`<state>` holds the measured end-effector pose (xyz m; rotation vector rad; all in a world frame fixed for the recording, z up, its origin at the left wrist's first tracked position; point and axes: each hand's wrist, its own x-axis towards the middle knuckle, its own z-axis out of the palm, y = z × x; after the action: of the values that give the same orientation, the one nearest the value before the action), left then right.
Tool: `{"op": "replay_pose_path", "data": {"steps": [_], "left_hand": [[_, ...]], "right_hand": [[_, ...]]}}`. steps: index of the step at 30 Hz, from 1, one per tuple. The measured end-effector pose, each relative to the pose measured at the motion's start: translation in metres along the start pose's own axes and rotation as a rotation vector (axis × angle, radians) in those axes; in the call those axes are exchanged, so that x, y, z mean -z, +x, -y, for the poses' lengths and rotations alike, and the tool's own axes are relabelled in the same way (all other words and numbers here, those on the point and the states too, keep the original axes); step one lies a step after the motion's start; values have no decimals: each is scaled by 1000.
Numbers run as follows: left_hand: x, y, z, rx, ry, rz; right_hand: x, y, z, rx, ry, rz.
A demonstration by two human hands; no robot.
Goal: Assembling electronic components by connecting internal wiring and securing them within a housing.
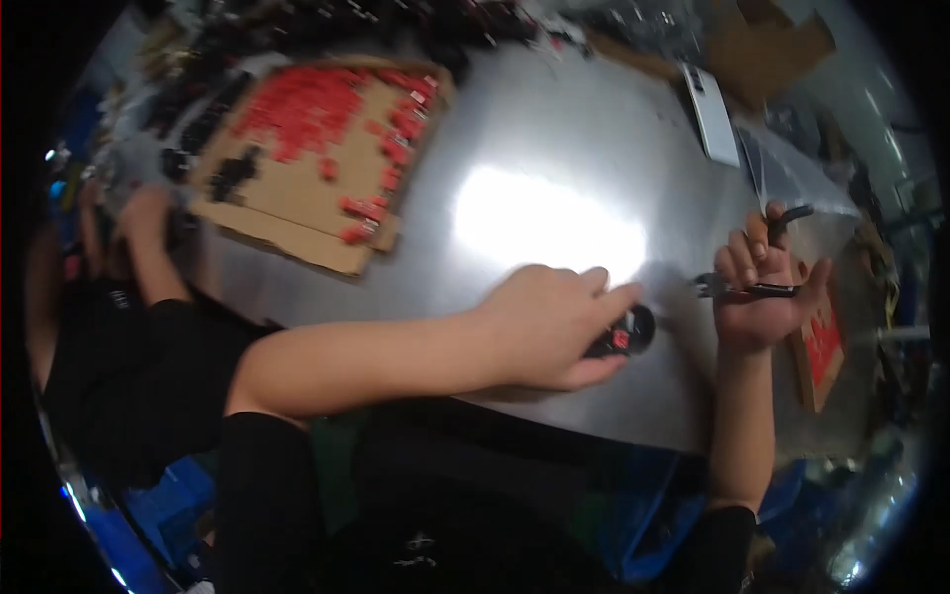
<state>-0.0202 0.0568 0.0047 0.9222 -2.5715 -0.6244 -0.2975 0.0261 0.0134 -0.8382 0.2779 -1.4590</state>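
My left hand (549, 327) reaches across the metal table from the left, its fingers closed round a black rounded part (641, 327). A small red piece (620, 340) shows on that part by my thumb; the rest is hidden under the hand. Further right, my right hand (757, 292) is raised, palm up, with its fingers curled on black-handled pliers (772, 290). Their short jaws (707, 285) point left toward my left hand, and one bent handle (795, 214) sticks out past the fingertips. The picture is somewhat blurred.
A shallow cardboard tray (287, 230) with many red pieces and a few black ones lies at far left. Another cardboard tray (816, 391) with red pieces is beside my right wrist. A white phone-like slab (710, 114) lies at far right. A co-worker's hand (146, 213) is at left.
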Motion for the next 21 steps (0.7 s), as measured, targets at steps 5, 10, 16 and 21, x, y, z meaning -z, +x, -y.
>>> {"op": "replay_pose_path", "data": {"steps": [5,10,16,21], "left_hand": [[4,8,12,-88,-148,-221],[47,3,31,282,-624,-202],[175,-24,224,745,-819,-862],[303,-159,358,629,-921,-1211]], "right_hand": [[62,24,-8,-32,7,-346],[56,19,-13,-69,-29,-304],[55,21,-12,-64,-55,-359],[43,43,-24,-111,29,-264]]}}
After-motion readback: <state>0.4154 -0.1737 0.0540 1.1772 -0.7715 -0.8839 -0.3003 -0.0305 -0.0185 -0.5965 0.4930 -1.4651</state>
